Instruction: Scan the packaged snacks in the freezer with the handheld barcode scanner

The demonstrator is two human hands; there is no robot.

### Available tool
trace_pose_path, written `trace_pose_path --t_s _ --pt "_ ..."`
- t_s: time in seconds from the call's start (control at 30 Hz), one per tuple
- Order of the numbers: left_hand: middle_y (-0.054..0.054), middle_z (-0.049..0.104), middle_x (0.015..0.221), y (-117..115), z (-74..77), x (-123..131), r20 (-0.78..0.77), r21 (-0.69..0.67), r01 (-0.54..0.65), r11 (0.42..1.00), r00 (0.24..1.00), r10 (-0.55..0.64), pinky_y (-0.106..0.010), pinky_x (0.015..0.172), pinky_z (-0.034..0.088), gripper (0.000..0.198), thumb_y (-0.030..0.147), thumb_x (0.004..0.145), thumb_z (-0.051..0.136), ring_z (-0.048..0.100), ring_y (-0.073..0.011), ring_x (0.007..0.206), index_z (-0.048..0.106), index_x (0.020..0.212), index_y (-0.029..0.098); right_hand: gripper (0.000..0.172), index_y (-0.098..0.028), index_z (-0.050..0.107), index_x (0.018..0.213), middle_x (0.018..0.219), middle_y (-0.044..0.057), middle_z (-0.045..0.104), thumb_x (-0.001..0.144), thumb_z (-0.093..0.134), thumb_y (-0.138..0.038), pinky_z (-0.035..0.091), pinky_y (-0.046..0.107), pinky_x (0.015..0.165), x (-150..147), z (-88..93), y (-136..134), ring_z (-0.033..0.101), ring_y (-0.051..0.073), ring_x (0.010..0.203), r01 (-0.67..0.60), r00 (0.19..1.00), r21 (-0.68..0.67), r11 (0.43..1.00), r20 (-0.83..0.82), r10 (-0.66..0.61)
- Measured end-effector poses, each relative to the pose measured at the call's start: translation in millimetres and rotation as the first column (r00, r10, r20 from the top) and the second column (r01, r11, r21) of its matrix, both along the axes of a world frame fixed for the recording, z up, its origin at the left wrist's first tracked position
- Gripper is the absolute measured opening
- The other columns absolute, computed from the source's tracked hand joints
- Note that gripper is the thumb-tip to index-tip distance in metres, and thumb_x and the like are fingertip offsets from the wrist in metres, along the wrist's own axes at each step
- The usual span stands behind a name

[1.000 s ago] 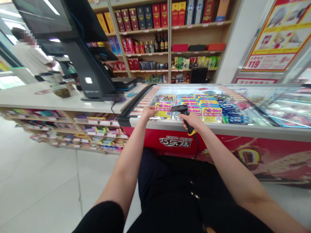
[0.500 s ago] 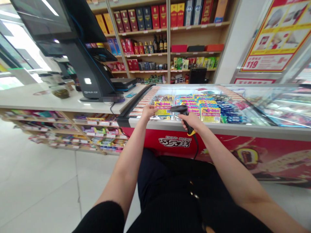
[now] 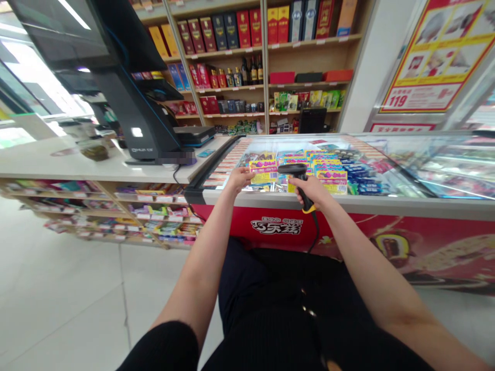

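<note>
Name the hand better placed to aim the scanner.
Probably the right hand: it grips the scanner, close to the yellow-and-pink packet, while the left hand is occupied holding that packet's edge.

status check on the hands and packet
Left hand pinching yellow-pink packet. Right hand gripping black scanner, head facing packet. Nothing visible between them.

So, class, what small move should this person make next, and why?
Perhaps turn the yellow packet slightly toward the scanner: the left hand holds the packet by its edge, while the right hand grips the scanner, its head pointing toward the packet.
</note>
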State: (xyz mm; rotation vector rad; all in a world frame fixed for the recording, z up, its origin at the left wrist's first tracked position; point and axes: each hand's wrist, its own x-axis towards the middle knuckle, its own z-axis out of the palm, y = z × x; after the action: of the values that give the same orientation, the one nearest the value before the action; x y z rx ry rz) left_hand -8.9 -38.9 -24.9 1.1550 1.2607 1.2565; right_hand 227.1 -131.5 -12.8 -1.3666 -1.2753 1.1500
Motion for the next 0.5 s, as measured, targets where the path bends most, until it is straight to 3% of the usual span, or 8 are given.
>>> trace_pose_path --t_s 0.13,0.3,0.5 --pt "0.004 0.059 0.063 -3.4 -2.0 29.8 -0.01 0.004 0.126 0.992 0.992 -0.126 -0.023 0.067 0.054 0.031 0.011 0.066 0.085 0.063 -0.0097 0.064 0.055 0.073 0.015 0.025 -0.017 0.055 0.067 0.05 -0.002 0.055 0.089 0.065 -0.024 0.041 0.021 0.032 25.1 5.0 -1.6 0.048 0.009 0.035 0.069 0.994 0.032 0.997 -0.088 -0.066" --pt "0.004 0.057 0.064 -6.0 -16.0 76.3 -0.079 -0.022 0.227 0.974 0.97 -0.228 -0.02 0.062 0.047 0.029 0.011 0.07 0.084 0.056 -0.0061 0.059 0.054 0.073 0.015 0.023 -0.017 0.054 0.067 0.048 -0.003 0.054 0.089 0.063 -0.021 0.04 0.021 0.032 51.4 7.4 -5.0 0.047 0.009 0.034 0.119 0.982 0.053 0.991 -0.154 -0.109" --pt "0.004 0.057 0.064 3.1 -32.6 108.0 -0.295 0.021 0.157 0.987 0.944 -0.144 -0.021 0.057 0.045 0.032 0.017 0.068 0.085 0.055 -0.0083 0.056 0.054 0.074 0.017 0.025 -0.017 0.055 0.065 0.048 -0.002 0.054 0.087 0.065 -0.024 0.04 0.021 0.033 69.8 -1.2 -3.8 0.048 0.009 0.035 0.109 0.978 0.072 0.991 -0.185 -0.094"
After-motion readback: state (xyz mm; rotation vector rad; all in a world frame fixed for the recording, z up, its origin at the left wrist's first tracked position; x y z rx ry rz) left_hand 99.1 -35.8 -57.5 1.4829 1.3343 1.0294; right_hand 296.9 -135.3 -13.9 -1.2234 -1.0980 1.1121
